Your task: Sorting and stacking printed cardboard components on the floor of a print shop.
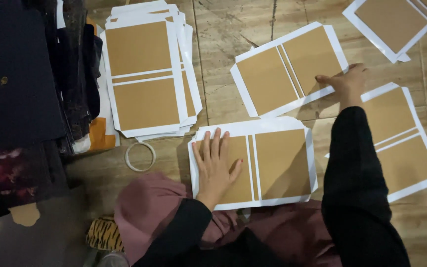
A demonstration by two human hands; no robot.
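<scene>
Your left hand (216,165) lies flat, fingers spread, pressing on the brown panel of a white-edged cardboard sheet (273,165) on the floor just in front of your knees. Your right hand (344,84) reaches forward, fingers curled onto the lower corner of a second sheet (282,69), tilted on the tiled floor (223,29). A stack of similar sheets (144,74) sits to the left, a tape ring (140,156) just below it.

head-worn camera, looking steeply down, close
</scene>
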